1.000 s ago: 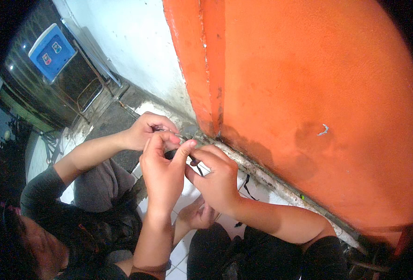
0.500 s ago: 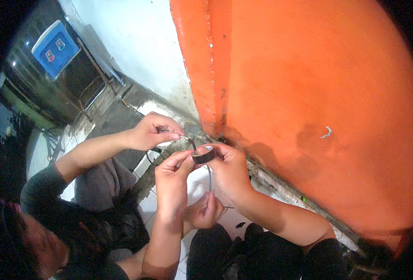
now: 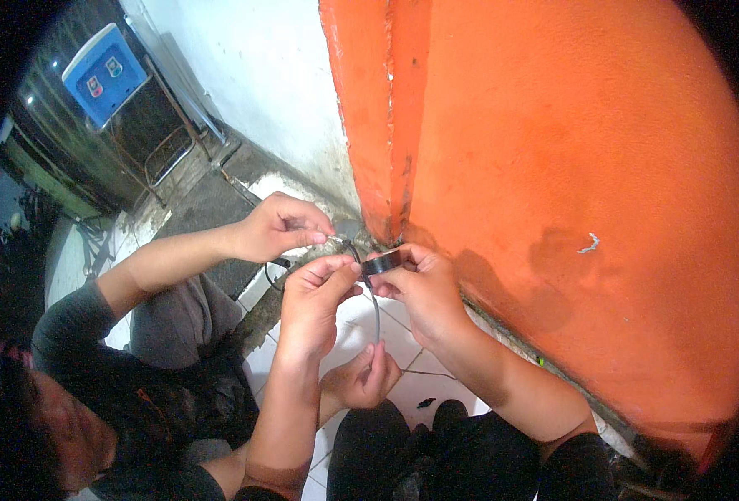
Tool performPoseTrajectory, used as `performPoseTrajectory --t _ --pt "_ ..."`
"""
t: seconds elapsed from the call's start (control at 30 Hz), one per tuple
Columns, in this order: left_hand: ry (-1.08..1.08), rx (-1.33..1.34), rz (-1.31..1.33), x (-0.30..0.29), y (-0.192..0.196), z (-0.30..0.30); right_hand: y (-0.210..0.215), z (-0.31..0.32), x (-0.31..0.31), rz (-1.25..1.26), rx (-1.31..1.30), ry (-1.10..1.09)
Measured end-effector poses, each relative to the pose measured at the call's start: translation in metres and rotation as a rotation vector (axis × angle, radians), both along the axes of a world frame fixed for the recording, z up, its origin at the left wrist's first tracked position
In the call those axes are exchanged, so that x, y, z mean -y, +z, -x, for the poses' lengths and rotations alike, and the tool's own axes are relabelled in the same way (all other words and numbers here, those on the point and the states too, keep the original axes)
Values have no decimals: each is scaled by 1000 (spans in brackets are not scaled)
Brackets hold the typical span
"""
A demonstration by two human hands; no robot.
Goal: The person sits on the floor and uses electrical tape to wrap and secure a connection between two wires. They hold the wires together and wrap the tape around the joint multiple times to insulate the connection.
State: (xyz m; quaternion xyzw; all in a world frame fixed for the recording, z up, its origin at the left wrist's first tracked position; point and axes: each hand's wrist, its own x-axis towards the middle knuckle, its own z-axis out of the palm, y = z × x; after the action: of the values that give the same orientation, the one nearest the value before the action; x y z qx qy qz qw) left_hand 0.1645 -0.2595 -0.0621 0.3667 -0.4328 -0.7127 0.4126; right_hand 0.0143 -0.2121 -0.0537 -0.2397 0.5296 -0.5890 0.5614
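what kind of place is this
Probably a home or small building under repair, at floor level by a wall corner. An orange wall meets a white tiled floor, a blue-topped water dispenser stands behind, and two people crouch over a cable with black tape.

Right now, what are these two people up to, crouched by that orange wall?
The camera wearer's right hand holds a roll of black tape, while the left hand pinches a thin dark cable beside it. A co-worker's hand holds the cable's upper end, and their other hand grips it lower down, near the orange wall.
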Motion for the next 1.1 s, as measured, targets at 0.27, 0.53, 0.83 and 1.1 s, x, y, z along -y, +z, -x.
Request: performPoseTrajectory --t 0.27,0.53,0.83,1.1 --pt "60 -13 64 -2 0 8 -6 -8 0 244 -589 -372" --pt "65 60 59 -4 11 4 5 -8 -12 572 -983 -371" --pt "99 149 251 -3 7 2 -23 -1 18 434 -581 -315" --pt "127 168 284 -10 13 0 -21 -9 25 249 -326 -95"
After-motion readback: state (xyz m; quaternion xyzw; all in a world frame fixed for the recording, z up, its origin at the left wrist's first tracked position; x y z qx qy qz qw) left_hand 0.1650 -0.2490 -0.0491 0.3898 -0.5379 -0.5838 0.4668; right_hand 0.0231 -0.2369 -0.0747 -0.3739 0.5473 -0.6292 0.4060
